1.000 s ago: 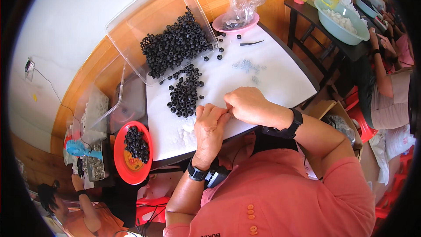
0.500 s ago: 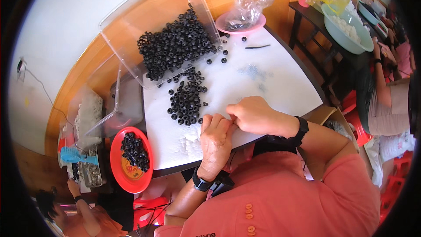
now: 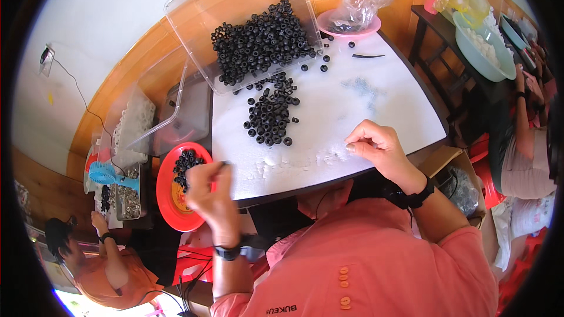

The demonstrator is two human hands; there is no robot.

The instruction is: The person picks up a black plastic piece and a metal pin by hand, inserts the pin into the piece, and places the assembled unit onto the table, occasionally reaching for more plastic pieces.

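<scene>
My left hand (image 3: 210, 196) is over the right rim of a red oval plate (image 3: 170, 216), smeared by motion. A dark spot shows at its fingertips, too blurred to name. On the plate lies a heap of small black ring-shaped parts (image 3: 187, 164). My right hand (image 3: 379, 145) is raised above the near right part of the white-covered table (image 3: 329, 114), thumb and forefinger closed in a pinch. Whatever it may hold is too small or hidden to see. Left of it, a loose pile of black ring-shaped parts (image 3: 271, 116) lies on the white cover.
A clear plastic bin (image 3: 200, 53) lies tipped, spilling black parts onto the table. Behind stands a pink bowl (image 3: 367, 26) with a clear bag. A thin black strip (image 3: 368, 56) lies near it. One co-worker (image 3: 108, 270) is at lower left, another (image 3: 523, 147) at right.
My hands were together at the table's near edge. They have parted: the left went left to the red plate, the right slightly to the right. The whole view has shifted slightly.
</scene>
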